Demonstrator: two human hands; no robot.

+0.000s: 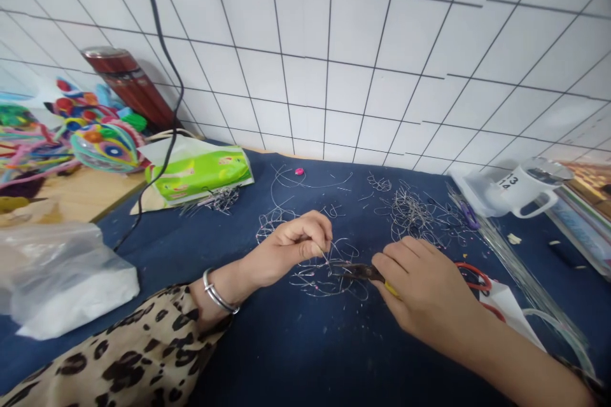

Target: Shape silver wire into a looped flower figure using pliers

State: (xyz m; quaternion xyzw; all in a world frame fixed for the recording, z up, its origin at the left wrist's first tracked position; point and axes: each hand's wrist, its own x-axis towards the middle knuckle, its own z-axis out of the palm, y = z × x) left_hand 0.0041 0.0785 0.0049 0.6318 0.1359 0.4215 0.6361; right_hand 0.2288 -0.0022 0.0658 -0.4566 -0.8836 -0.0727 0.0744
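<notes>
My left hand (293, 247) is closed in a pinch on a thin silver wire (329, 254) above the dark blue cloth (296, 343). My right hand (424, 292) grips small pliers (358, 271) with yellow handles, and their tip points left at that wire. Under both hands lies a loose tangle of bent wire pieces (324, 280). A silver bangle and a leopard-print sleeve (143, 356) cover my left wrist and forearm.
More wire scraps (415, 216) lie further back, beside a pink bead (299, 171). A white mug (527, 189) stands at right, red-handled scissors (475, 273) near my right hand. A green tissue pack (200, 172), colourful craft pieces (95, 133), a dark red flask (128, 86) and a plastic bag (62, 280) are at left.
</notes>
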